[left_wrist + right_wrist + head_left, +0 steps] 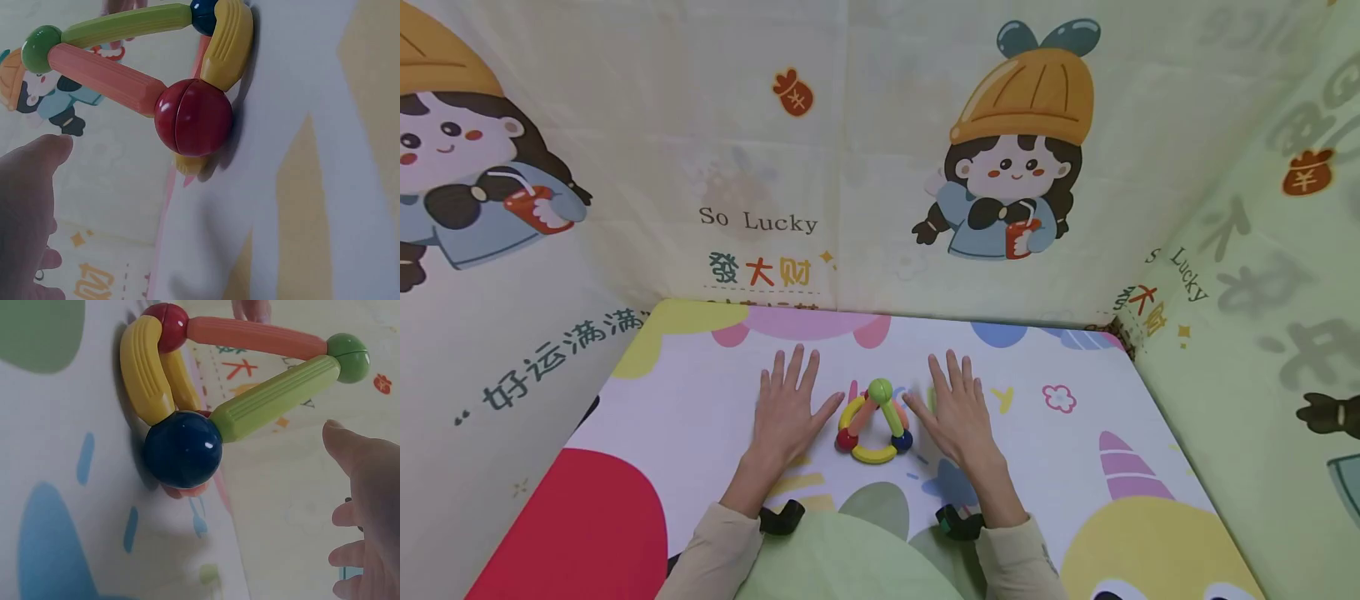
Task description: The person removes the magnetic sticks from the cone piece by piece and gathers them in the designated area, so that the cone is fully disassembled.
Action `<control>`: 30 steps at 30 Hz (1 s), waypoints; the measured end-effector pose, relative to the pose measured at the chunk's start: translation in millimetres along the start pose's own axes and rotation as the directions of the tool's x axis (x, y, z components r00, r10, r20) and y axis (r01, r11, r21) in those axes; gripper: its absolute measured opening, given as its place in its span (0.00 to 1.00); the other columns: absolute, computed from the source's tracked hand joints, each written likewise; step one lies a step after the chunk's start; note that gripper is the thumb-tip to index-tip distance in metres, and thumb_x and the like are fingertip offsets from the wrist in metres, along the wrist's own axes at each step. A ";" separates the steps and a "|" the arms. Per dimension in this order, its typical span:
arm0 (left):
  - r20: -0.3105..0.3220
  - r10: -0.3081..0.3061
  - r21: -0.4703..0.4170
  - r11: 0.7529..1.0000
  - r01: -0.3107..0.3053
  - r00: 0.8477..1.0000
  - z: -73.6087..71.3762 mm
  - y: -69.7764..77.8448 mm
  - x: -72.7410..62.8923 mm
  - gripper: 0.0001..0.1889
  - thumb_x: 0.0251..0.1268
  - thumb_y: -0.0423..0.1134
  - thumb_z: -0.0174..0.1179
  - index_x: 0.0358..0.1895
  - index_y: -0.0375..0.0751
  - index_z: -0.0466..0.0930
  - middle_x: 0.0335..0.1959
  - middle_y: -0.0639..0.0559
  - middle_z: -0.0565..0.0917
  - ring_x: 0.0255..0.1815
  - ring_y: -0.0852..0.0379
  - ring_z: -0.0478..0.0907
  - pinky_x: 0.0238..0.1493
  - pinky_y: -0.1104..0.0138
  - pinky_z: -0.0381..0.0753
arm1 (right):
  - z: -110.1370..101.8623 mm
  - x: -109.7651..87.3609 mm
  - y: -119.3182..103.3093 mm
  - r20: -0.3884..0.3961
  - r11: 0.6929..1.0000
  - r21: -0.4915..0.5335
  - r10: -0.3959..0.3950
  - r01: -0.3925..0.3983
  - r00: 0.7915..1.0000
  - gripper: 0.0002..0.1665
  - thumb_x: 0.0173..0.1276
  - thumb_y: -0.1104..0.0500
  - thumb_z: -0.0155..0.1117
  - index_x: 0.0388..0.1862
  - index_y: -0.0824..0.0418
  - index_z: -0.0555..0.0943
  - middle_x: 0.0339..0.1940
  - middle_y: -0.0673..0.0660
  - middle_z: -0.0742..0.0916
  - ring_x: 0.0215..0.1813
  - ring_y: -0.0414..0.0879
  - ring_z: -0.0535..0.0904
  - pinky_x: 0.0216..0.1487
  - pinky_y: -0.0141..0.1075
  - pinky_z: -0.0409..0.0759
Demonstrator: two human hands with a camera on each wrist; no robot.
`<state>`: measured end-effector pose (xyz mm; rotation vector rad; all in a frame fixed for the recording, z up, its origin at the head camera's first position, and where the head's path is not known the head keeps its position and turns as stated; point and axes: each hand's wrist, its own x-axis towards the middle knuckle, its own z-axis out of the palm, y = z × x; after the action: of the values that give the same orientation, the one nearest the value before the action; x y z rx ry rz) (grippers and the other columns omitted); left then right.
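Observation:
Between my two hands stands a small pyramid of toy rods and balls (873, 454), with a green ball (880, 389) at its top. Its base has curved yellow rods, a red ball (194, 117) and a dark blue ball (183, 450). A salmon rod (106, 78) and a light green rod (275, 399) slope up to the top ball. My left hand (786, 417) is to the left of the pyramid, fingers straight and spread, holding nothing. On the other side my right hand (958, 417) is spread the same way, its thumb pointing at the pyramid without gripping it.
The tabletop (700, 392) carries a printed cloth with a red patch at left and a yellow unicorn figure (1150, 542) at right. Cartoon-printed fabric walls (865, 167) enclose the table at the back and both sides. Black camera mounts (782, 517) sit at the wrists.

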<state>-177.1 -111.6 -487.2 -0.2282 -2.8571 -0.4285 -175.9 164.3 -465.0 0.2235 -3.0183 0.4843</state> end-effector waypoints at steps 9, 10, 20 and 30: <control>-0.005 -0.012 -0.089 0.996 0.011 1.000 -5.4 2.7 -1.1 0.44 0.70 0.66 0.51 0.80 0.43 0.54 0.81 0.39 0.56 0.81 0.35 0.51 0.77 0.41 0.55 | -2.2 -1.7 -1.8 -0.012 1.000 0.025 -0.006 0.006 1.000 0.51 0.71 0.25 0.44 0.82 0.53 0.54 0.83 0.61 0.59 0.83 0.61 0.50 0.77 0.61 0.57; -0.005 -0.013 -0.099 0.995 0.012 1.000 -5.9 2.7 -1.1 0.44 0.70 0.66 0.51 0.80 0.43 0.54 0.81 0.39 0.56 0.81 0.35 0.51 0.77 0.41 0.55 | -2.5 -2.2 -1.8 -0.015 1.000 0.027 -0.006 0.006 1.000 0.51 0.71 0.24 0.44 0.82 0.53 0.55 0.83 0.60 0.59 0.83 0.61 0.51 0.77 0.61 0.57; -0.049 0.014 -0.172 0.985 -0.022 0.999 -12.1 4.8 1.9 0.41 0.70 0.63 0.52 0.78 0.41 0.59 0.77 0.39 0.63 0.77 0.38 0.61 0.74 0.44 0.65 | -5.2 -8.6 -3.8 -0.054 0.997 0.063 -0.051 0.054 0.997 0.48 0.71 0.32 0.55 0.80 0.57 0.58 0.78 0.62 0.67 0.78 0.61 0.63 0.73 0.60 0.65; -0.027 0.026 -0.259 0.965 -0.032 0.999 -22.5 12.0 4.1 0.39 0.71 0.62 0.53 0.76 0.41 0.62 0.74 0.41 0.68 0.74 0.41 0.67 0.69 0.47 0.73 | -7.9 -15.1 -9.7 -0.053 0.988 0.113 -0.101 0.107 0.993 0.45 0.72 0.37 0.59 0.79 0.58 0.61 0.75 0.62 0.71 0.75 0.60 0.68 0.71 0.58 0.69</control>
<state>-174.0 -106.6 -462.0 -0.3089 -2.7651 -0.7953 -159.1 159.7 -456.1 0.3696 -2.9170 0.6466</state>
